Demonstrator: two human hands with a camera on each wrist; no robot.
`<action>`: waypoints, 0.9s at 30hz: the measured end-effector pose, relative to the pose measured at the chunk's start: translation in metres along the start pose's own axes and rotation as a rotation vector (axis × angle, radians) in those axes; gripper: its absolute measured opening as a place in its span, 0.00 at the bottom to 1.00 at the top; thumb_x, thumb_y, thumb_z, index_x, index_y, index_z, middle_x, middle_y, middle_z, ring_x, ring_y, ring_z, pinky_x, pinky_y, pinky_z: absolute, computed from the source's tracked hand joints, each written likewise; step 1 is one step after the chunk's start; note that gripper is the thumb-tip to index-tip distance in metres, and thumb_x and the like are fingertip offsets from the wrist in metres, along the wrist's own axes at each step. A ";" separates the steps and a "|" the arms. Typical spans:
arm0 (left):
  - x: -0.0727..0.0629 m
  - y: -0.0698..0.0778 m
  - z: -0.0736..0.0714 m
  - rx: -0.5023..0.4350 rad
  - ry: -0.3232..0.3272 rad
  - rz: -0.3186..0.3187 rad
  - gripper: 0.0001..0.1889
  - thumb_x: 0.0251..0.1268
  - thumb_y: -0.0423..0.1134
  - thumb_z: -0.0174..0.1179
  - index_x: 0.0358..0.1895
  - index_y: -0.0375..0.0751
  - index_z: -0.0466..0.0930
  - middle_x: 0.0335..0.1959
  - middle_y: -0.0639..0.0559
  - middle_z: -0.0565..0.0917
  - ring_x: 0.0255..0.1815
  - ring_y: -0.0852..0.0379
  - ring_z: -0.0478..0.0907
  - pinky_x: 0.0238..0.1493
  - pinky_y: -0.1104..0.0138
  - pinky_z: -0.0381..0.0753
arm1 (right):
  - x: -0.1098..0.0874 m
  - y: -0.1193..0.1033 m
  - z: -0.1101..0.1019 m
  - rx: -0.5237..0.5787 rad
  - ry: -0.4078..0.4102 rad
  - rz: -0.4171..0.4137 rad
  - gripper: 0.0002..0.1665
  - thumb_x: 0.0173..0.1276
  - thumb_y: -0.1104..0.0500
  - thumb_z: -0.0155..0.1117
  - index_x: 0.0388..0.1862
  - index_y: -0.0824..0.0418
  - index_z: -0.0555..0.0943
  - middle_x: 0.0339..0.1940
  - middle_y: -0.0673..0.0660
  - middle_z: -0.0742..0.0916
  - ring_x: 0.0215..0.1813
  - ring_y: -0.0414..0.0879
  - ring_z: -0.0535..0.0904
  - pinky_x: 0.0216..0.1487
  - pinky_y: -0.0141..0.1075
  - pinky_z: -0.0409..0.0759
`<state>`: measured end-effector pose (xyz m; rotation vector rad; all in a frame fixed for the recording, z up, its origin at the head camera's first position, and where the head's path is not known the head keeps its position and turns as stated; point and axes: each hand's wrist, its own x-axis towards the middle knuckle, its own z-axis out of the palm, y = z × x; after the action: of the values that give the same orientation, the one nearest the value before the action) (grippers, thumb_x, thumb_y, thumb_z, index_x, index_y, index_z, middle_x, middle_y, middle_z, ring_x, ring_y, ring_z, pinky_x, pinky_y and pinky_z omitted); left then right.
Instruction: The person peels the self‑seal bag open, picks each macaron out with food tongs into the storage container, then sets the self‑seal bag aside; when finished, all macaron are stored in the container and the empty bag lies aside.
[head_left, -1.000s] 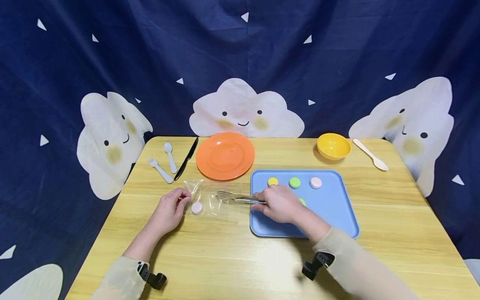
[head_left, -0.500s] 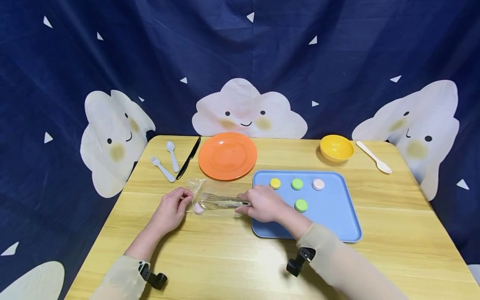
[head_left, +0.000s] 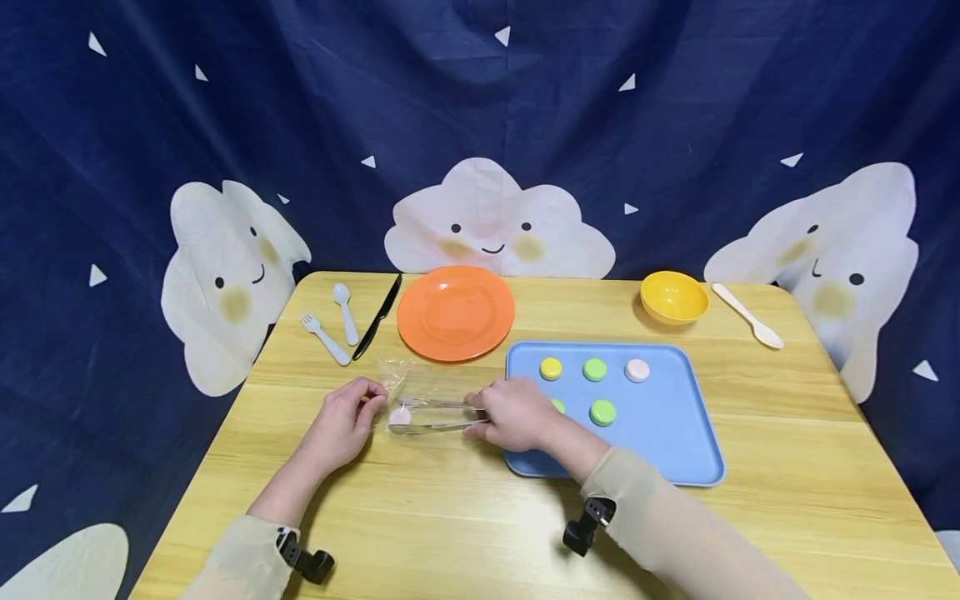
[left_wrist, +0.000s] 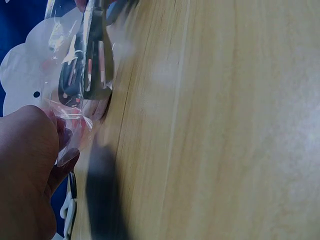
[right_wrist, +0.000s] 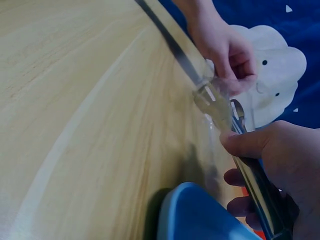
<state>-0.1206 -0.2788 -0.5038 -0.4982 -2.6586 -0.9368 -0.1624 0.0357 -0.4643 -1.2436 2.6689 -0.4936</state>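
A clear plastic bag [head_left: 395,372] lies in the middle left of the table in the head view. My left hand [head_left: 343,423] pinches its left end between thumb and fingers. In my right hand [head_left: 519,414] I grip metal tongs [head_left: 431,429], which reach leftward into the bag. Their tips are spread apart, one on either side of a pale pink macaron [head_left: 400,415] in the bag. The left wrist view has the slotted tong heads [left_wrist: 85,65] behind the clear film near my thumb. My right thumb and fingers wrap the tong handles in the right wrist view.
Below my right hand is a blue tray [head_left: 660,442] with several macarons, including a yellow one [head_left: 551,368] and a pink one [head_left: 637,370]. Behind are an orange plate [head_left: 456,314], yellow bowl [head_left: 674,297], white spoon [head_left: 748,316], black knife [head_left: 377,317], grey fork [head_left: 326,339] and grey spoon [head_left: 346,314].
My right hand has moved left with the tongs, deeper into the bag, and the tong arms have spread around the macaron. My left hand has stayed at the bag's end.
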 end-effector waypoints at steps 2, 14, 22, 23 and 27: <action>0.000 0.000 0.000 0.003 -0.004 -0.002 0.03 0.75 0.29 0.65 0.42 0.41 0.82 0.38 0.52 0.85 0.39 0.55 0.84 0.41 0.55 0.85 | -0.001 0.000 0.002 -0.015 0.002 -0.006 0.14 0.73 0.40 0.71 0.40 0.49 0.86 0.16 0.42 0.71 0.22 0.40 0.69 0.24 0.38 0.69; 0.001 0.000 0.001 -0.004 -0.019 -0.012 0.03 0.75 0.28 0.64 0.43 0.40 0.83 0.39 0.52 0.86 0.41 0.55 0.84 0.43 0.55 0.86 | -0.009 0.002 -0.002 -0.008 0.048 -0.041 0.17 0.75 0.43 0.71 0.31 0.47 0.76 0.16 0.42 0.71 0.22 0.39 0.70 0.26 0.37 0.70; 0.001 -0.001 0.001 0.001 -0.014 -0.012 0.02 0.75 0.29 0.65 0.42 0.40 0.83 0.38 0.50 0.86 0.41 0.54 0.84 0.44 0.54 0.86 | -0.025 0.010 -0.015 -0.040 0.089 -0.035 0.19 0.74 0.43 0.72 0.28 0.46 0.74 0.15 0.42 0.69 0.22 0.40 0.69 0.26 0.38 0.69; 0.001 -0.001 0.002 0.003 -0.014 -0.015 0.03 0.75 0.29 0.65 0.42 0.41 0.83 0.38 0.51 0.86 0.41 0.54 0.84 0.43 0.54 0.86 | -0.028 0.011 -0.017 -0.043 0.093 -0.034 0.20 0.73 0.44 0.73 0.28 0.46 0.73 0.15 0.42 0.69 0.22 0.39 0.69 0.26 0.38 0.69; 0.001 -0.003 0.002 0.007 -0.017 -0.029 0.03 0.73 0.28 0.66 0.43 0.40 0.83 0.39 0.51 0.86 0.41 0.55 0.84 0.44 0.54 0.85 | -0.041 0.016 -0.027 -0.034 0.100 -0.023 0.19 0.74 0.45 0.73 0.28 0.45 0.74 0.16 0.42 0.70 0.21 0.38 0.69 0.23 0.37 0.67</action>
<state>-0.1234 -0.2789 -0.5066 -0.4692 -2.6907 -0.9355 -0.1543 0.0830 -0.4446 -1.2933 2.7592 -0.5302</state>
